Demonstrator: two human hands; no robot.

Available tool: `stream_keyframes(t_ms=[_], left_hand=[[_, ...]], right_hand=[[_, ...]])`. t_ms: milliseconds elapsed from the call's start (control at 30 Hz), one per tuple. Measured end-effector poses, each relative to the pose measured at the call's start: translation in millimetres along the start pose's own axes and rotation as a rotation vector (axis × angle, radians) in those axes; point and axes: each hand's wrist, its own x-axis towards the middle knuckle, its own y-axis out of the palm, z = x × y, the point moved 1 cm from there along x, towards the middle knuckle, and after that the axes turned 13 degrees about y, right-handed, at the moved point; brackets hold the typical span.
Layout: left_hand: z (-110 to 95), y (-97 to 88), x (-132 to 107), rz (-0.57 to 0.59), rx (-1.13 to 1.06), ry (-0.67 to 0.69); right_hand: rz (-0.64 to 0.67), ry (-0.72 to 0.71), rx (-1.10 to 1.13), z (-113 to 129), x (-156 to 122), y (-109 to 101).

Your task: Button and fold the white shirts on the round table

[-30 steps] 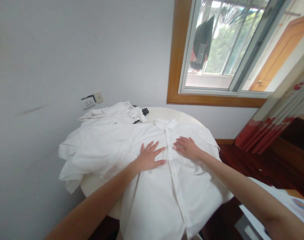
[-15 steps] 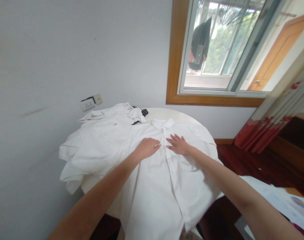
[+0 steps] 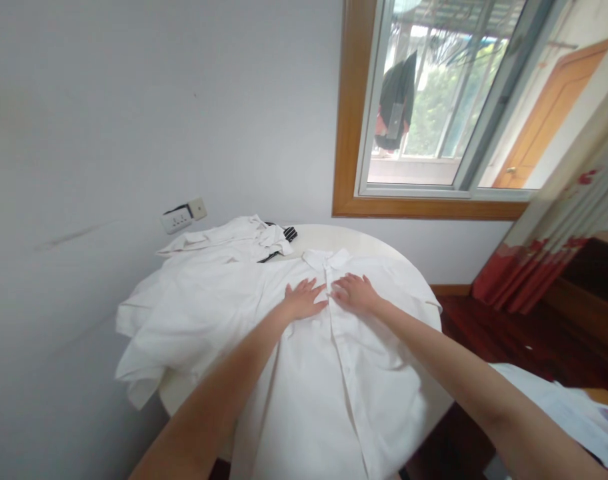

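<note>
A white button-up shirt (image 3: pixel 334 373) lies spread front side up on a round white table (image 3: pixel 364 240), its collar (image 3: pixel 327 257) at the far side. My left hand (image 3: pixel 304 300) rests flat on the shirt just left of the button placket, fingers stretched out. My right hand (image 3: pixel 354 293) lies flat just right of the placket, fingers spread and almost touching the left hand. Both hands sit on the chest a little below the collar. Neither hand holds anything.
More white garments (image 3: pixel 199 287) are heaped on the table's left side, with a dark striped item (image 3: pixel 287 233) behind them. A wall socket (image 3: pixel 181 215) is on the grey wall. A wood-framed window (image 3: pixel 434 133) stands at the right, with a red-patterned curtain (image 3: pixel 549 240).
Both hands have slid up the shirt toward the collar and come closer together at the placket. The left hand, briefly curled half a second ago, lies flat again.
</note>
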Motion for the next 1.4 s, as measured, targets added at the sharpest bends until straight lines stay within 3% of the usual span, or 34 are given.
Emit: stream_keyframes(t_ms=[100, 167, 233, 367, 500, 667, 867, 1033, 1233, 1400], left_hand=[[5, -7.8, 9, -0.102, 0.04, -0.011], [10, -3.9, 14, -0.237, 0.089, -0.054], [16, 5.5, 18, -0.294, 0.113, -0.089], [26, 21.1, 23, -0.229, 0.071, -0.159], [30, 23.4, 24, -0.223, 0.043, -0.195], [30, 19.0, 24, -0.282, 0.085, -0.184], [27, 5.6, 42, -0.369, 0.218, -0.167], [27, 6.1, 46, -0.438, 0.221, -0.232], [29, 8.2, 50, -0.516, 0.25, -0.123], [34, 14.7, 56, -0.474, 0.203, -0.018]], right_hand=[[-0.079, 0.116, 0.02, 11, 19, 10], [-0.061, 0.164, 0.027, 16, 28, 20], [-0.023, 0.162, 0.033, 18, 33, 28], [0.046, 0.11, 0.059, 15, 40, 31], [0.045, 0.107, 0.059, 15, 44, 30], [-0.015, 0.101, 0.056, 18, 46, 27], [-0.117, 0.136, -0.023, 21, 61, 9], [-0.252, 0.114, -0.005, 23, 66, 21], [-0.131, 0.098, 0.025, 19, 72, 31], [-0.066, 0.093, 0.023, 17, 76, 31]])
